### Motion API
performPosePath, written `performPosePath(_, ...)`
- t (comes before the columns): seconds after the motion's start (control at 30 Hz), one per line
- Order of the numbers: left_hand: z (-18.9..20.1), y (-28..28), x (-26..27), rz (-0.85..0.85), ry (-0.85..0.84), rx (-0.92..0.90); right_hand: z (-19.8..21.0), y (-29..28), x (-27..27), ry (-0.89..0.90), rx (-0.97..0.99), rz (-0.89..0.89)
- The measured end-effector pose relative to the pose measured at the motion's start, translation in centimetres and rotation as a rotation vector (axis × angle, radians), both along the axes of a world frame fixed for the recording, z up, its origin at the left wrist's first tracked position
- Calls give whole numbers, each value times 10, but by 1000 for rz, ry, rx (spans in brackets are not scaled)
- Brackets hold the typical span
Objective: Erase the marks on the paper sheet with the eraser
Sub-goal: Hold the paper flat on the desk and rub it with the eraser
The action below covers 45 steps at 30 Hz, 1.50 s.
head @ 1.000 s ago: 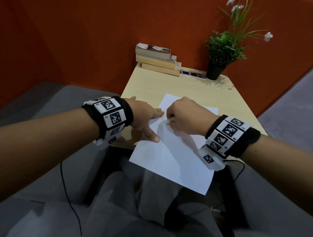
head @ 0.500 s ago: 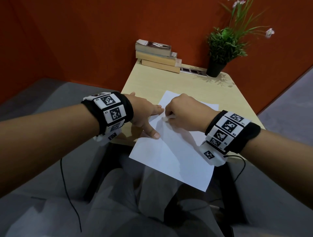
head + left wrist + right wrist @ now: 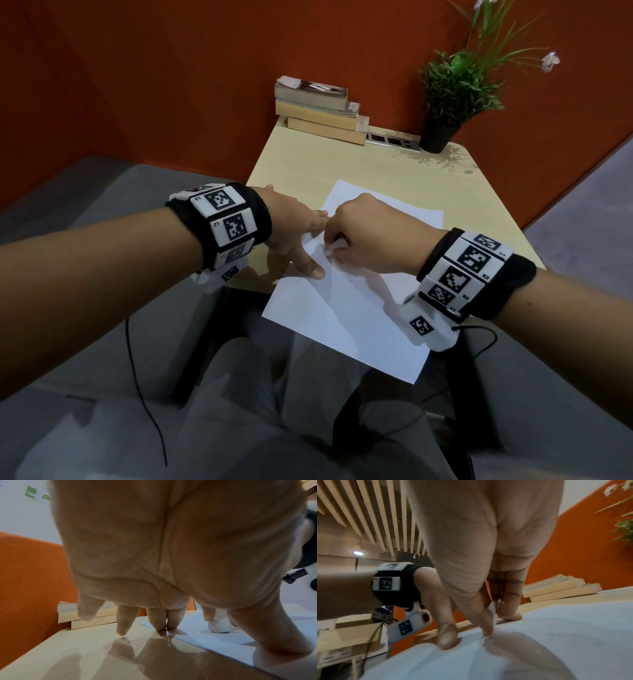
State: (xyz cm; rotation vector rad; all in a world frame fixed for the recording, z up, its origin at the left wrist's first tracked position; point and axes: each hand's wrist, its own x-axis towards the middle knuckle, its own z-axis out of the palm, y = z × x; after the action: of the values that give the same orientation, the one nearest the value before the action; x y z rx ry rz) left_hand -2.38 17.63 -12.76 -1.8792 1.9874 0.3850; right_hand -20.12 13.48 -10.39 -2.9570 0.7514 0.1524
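Note:
A white paper sheet (image 3: 346, 308) lies on the pale wooden table (image 3: 342, 164), its near part hanging over the front edge. My left hand (image 3: 294, 233) holds the sheet down with straight fingers, thumb pressed on the left edge of the paper sheet (image 3: 556, 635). My right hand (image 3: 366, 236) pinches a small white eraser (image 3: 334, 248) and presses its tip on the sheet just right of that thumb. The left wrist view shows the eraser (image 3: 219, 626) standing on the paper sheet (image 3: 223, 641). The paper buckles slightly between thumb and eraser (image 3: 493, 609). I cannot make out the marks.
Three stacked books (image 3: 318, 113) sit at the table's back left. A potted plant (image 3: 445, 102) stands at the back right, with a socket strip (image 3: 394, 140) between them. Orange walls enclose the table. My lap is below the front edge.
My right hand has made small rubbing shifts with the eraser close to my left thumb. The paper now creases there. My left hand has stayed in place.

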Motion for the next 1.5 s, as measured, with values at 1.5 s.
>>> performPosePath(1.5, -1, -6, 5, -210, 23, -74, 3, -21, -37, -79, -7, -36)
